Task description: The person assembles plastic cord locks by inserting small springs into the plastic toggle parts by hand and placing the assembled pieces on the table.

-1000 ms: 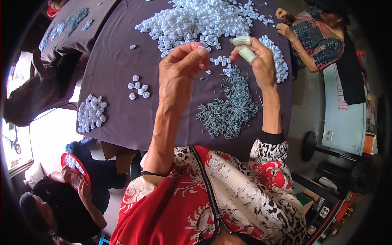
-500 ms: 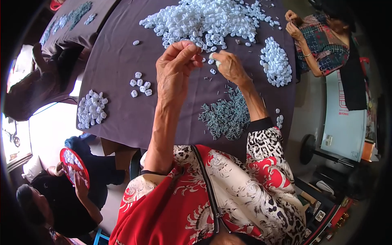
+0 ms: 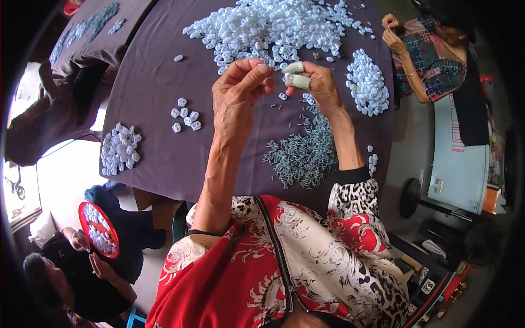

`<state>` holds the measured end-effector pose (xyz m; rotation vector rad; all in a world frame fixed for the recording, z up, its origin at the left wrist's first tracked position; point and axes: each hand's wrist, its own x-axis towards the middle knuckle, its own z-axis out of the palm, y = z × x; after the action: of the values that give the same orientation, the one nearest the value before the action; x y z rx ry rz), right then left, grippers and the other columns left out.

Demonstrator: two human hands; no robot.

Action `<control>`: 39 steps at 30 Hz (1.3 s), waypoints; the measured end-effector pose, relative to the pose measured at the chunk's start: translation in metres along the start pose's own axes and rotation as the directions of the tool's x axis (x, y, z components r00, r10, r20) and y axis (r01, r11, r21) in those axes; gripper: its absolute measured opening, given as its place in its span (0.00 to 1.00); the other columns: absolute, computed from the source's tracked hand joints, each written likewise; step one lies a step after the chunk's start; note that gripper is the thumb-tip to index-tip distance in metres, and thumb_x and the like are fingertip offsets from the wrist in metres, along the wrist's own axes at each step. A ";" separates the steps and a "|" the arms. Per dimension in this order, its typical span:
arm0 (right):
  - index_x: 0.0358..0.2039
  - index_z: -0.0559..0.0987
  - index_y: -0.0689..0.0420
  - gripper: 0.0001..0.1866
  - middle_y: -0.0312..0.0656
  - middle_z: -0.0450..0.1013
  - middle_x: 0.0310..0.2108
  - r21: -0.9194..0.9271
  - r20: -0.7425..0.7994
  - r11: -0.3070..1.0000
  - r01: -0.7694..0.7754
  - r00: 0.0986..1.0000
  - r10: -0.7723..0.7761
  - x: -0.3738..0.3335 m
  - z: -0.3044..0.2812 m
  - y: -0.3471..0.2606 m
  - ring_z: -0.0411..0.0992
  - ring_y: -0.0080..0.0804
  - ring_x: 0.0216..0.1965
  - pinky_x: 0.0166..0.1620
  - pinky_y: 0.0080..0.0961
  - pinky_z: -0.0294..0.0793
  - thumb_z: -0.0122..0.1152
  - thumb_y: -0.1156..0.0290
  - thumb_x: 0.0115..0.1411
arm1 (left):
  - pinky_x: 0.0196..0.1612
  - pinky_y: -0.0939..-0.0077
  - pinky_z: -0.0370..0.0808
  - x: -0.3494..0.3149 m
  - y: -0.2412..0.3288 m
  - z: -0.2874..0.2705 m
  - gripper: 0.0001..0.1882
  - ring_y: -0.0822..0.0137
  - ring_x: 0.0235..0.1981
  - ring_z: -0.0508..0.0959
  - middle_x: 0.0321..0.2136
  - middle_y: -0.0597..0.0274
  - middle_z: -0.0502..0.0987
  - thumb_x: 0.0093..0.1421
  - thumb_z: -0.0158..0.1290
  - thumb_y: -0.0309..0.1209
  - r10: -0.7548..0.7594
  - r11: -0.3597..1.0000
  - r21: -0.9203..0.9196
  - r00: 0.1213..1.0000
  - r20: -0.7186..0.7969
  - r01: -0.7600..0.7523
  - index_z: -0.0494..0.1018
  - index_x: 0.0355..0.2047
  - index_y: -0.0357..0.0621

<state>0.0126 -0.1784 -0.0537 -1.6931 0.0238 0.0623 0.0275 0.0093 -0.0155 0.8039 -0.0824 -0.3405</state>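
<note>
Over the dark cloth, my left hand (image 3: 236,90) is closed in a pinch, thumb against fingers. Whatever it holds is hidden or too small to name. Just to its right, my right hand (image 3: 322,90), with pale covers on thumb and forefinger, pinches a small white plastic piece (image 3: 287,77). The fingertips of the two hands are a little apart. A big heap of similar white pieces (image 3: 268,27) spreads beyond my hands. Below my right hand lies a pile of small grey-green pins (image 3: 301,156), and a loose white piece (image 3: 283,96) rests between the hands.
More white pieces form a pile (image 3: 367,82) at the right and a pile (image 3: 120,148) at the left edge, with a small group (image 3: 186,117) between. A person (image 3: 432,60) works at far right; another (image 3: 87,273) at lower left has a red tray (image 3: 113,251).
My right hand has turned and drawn back slightly to the right, now with a white piece between its covered fingertips. My left hand stays pinched. The person at lower left has moved their hands nearer themselves.
</note>
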 end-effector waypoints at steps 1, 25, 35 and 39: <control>0.37 0.74 0.65 0.13 0.40 0.72 0.26 0.092 -0.033 0.996 -0.022 0.999 0.025 -0.005 0.005 -0.015 0.72 0.24 0.24 0.31 0.20 0.72 0.52 0.73 0.51 | 0.28 0.80 0.70 -0.002 0.000 0.000 0.04 0.72 0.24 0.72 0.26 0.58 0.72 0.55 0.51 0.25 0.003 1.000 0.001 1.000 0.002 -0.003 0.70 0.29 0.36; 0.39 0.73 0.65 0.14 0.41 0.73 0.31 0.007 -0.229 0.961 0.277 0.936 -0.268 -0.075 0.007 -0.123 0.71 0.21 0.32 0.37 0.16 0.70 0.48 0.81 0.51 | 0.29 0.79 0.71 -0.027 0.004 0.064 0.03 0.71 0.25 0.74 0.26 0.58 0.74 0.54 0.50 0.23 -0.020 0.998 -0.050 0.974 0.227 0.033 0.69 0.30 0.38; 0.37 0.73 0.64 0.12 0.42 0.74 0.32 -0.017 -0.228 0.956 0.293 0.930 -0.289 -0.077 -0.001 -0.134 0.72 0.24 0.32 0.41 0.19 0.70 0.53 0.76 0.50 | 0.29 0.82 0.69 -0.035 0.009 0.073 0.09 0.75 0.24 0.72 0.26 0.56 0.77 0.50 0.56 0.26 -0.001 1.000 0.007 0.975 0.224 -0.001 0.72 0.30 0.33; 0.37 0.73 0.65 0.12 0.42 0.73 0.32 0.043 -0.262 0.950 0.310 0.921 -0.289 -0.078 0.001 -0.134 0.72 0.24 0.32 0.41 0.20 0.69 0.53 0.76 0.51 | 0.29 0.82 0.69 -0.037 0.011 0.074 0.08 0.75 0.24 0.71 0.26 0.57 0.77 0.50 0.56 0.25 -0.021 0.999 0.034 0.980 0.196 0.015 0.72 0.30 0.33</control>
<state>-0.0587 -0.1624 0.0831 -1.5938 -0.0427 -0.3811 -0.0194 -0.0230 0.0455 0.8019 -0.2665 -0.4362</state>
